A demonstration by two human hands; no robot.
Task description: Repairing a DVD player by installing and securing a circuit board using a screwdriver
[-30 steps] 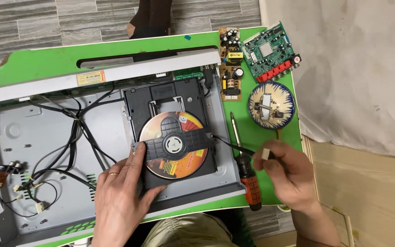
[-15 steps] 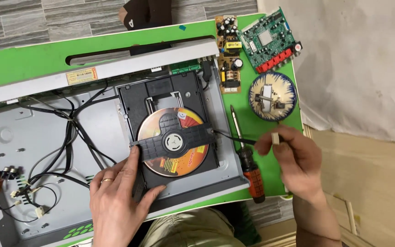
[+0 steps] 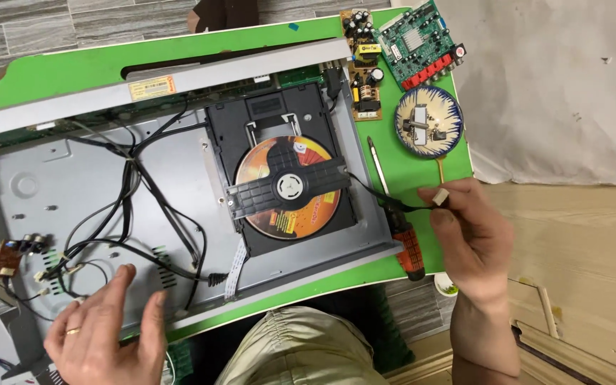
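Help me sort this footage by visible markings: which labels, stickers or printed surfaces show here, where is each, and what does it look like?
Sticker: on the grey front bar of the opened player, rectangular, yellow with red.
Disc: in the black drive tray under a black bridge, round, orange, red and yellow print.
No screens or packages show.

Between the right hand's fingers (image 3: pixel 442 202) sits a cream connector (image 3: pixel 439 194) on a black cable (image 3: pixel 379 196). Just below them lies a red-and-black screwdriver handle (image 3: pixel 409 251). Beyond them stands a blue-and-white patterned dish (image 3: pixel 428 122). The disc (image 3: pixel 288 187) is orange, yellow and red; the worktop (image 3: pixel 58 65) is bright green.
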